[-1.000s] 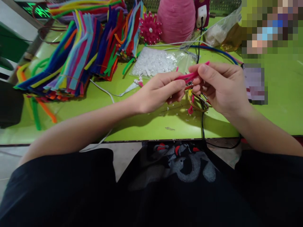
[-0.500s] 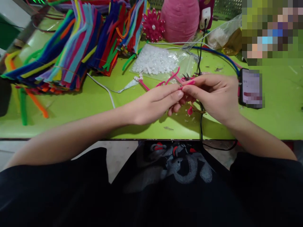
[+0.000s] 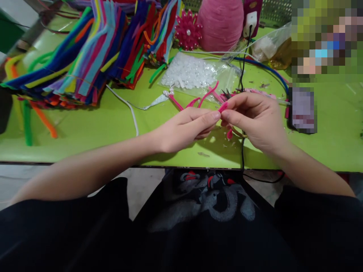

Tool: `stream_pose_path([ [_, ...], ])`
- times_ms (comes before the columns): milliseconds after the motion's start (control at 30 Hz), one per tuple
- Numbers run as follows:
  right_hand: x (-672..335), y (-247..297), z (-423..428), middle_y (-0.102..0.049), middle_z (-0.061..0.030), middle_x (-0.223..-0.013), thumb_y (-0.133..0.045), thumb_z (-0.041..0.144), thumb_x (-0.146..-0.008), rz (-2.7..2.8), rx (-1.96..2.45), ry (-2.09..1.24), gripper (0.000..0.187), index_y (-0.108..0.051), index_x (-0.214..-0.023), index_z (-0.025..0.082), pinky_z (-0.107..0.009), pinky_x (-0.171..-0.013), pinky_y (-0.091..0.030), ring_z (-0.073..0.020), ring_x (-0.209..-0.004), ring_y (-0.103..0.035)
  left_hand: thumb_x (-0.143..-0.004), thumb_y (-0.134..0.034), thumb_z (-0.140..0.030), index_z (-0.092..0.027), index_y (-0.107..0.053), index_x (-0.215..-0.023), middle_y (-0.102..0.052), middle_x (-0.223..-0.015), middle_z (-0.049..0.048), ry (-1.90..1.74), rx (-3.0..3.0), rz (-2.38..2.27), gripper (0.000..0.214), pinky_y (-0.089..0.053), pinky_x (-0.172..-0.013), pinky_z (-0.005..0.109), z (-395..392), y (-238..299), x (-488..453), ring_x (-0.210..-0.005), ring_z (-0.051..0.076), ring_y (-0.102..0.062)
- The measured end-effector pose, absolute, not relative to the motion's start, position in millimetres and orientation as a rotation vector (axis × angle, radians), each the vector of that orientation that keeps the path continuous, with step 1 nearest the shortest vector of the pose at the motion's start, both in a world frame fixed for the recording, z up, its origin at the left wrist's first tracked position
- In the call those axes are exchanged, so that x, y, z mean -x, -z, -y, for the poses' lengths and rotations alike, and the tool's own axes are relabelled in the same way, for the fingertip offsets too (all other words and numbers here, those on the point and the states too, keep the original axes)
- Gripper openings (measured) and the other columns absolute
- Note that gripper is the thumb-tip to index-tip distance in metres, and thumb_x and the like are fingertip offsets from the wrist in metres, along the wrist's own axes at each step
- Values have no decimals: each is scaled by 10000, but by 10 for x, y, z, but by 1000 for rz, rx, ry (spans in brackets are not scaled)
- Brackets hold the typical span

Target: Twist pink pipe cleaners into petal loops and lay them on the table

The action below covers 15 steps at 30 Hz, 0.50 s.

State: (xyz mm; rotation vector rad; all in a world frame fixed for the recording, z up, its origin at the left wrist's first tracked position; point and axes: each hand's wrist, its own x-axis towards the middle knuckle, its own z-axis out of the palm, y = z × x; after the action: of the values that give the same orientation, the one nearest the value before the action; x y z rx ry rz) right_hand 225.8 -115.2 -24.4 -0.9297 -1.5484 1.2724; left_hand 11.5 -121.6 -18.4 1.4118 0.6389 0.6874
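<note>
At the far left, on the lime-green table top, a wide pile of fuzzy wire stems in many colours lies spread like a fan. One loose green stem and one loose orange stem lie beside it, nearer to the front edge. A thin white cable runs from beside the pile to your left forearm.

Your left hand is just above the table, with thumb and forefinger pressed together on a short bright pink fuzzy wire piece. This piece is between your two hands, over the middle front part of the table, and only its tip shows. Behind your hands lie some loose pink wire pieces, then a clear bag of small white beads, a dark pink flower with a pearl centre and a big pink yarn roll.

Your right hand pinches the same piece from the other side, and the fingertips of both hands touch. A black cable passes under this hand and goes over the front edge.

To the right, a dark phone lies flat. Its screen is blurred, so you cannot read any writing there. Farther back is a clear plastic bag with white and yellow contents.

Below the table you see your black clothes with a grey and red print, without letters that can be read, and a pale floor.
</note>
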Motion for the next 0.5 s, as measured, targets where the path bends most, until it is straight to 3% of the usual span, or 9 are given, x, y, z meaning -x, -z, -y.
stream_pose_path([
  [167, -2257, 286, 1167, -797, 4, -897, -926, 256, -924, 1566, 894, -1235, 121, -811, -898, 228, -250, -736, -695, -129, -807, -781, -1127, -652, -390, -197, -469, -630, -427, -590, -30, -681, -1375, -635, 564, -340, -557, 232, 1206, 208, -106, -548, 86, -408],
  [333, -2240, 315, 1173, -796, 9, -899, -943, 310, -956, 1565, 845, -1163, 175, -797, -896, 233, -253, -752, -704, -118, -785, -783, -1129, -637, -461, -176, -686, -762, -686, -711, 25, -640, -1386, -731, 468, -423, -532, 207, 1213, 241, -88, -591, 101, -561],
  [500, -2228, 348, 1158, -812, 3, -899, -955, 305, -950, 1574, 820, -1108, 177, -800, -891, 246, -257, -766, -699, -125, -799, -783, -1074, -772, -549, -198, -558, -723, -590, -649, -21, -659, -1305, -717, 541, -389, -487, 196, 1225, 254, -115, -533, 81, -507],
])
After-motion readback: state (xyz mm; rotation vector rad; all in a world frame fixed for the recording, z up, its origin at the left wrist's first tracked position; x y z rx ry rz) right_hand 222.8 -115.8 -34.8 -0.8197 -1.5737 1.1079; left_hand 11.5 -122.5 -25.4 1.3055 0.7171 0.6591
